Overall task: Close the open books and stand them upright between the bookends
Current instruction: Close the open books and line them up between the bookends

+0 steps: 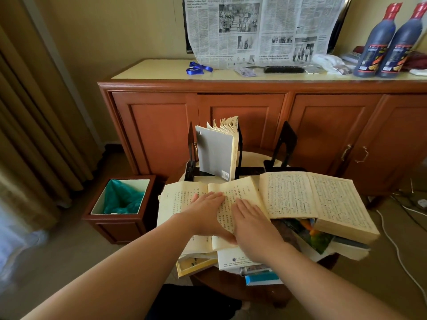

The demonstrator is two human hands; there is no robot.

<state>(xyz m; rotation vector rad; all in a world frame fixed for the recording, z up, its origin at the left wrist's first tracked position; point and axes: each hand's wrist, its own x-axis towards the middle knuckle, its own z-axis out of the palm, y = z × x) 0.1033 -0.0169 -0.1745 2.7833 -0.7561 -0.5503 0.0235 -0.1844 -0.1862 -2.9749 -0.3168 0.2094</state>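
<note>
Home or hotel room; wooden sideboard (pixel 254 116); curtains (pixel 34 112); lined wastebin (pixel 120 199)

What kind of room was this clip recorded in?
Probably a hotel room or a bedroom, not an office. A long wooden cabinet stands against the wall with bottles on top, heavy curtains hang on the left, and a lined wooden waste bin sits on carpet beside the small round table of books.

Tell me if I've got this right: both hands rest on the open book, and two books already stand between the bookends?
Not quite. The head view shows one grey book standing between the bookends. Both hands, left and right, do rest on the open book.
</note>
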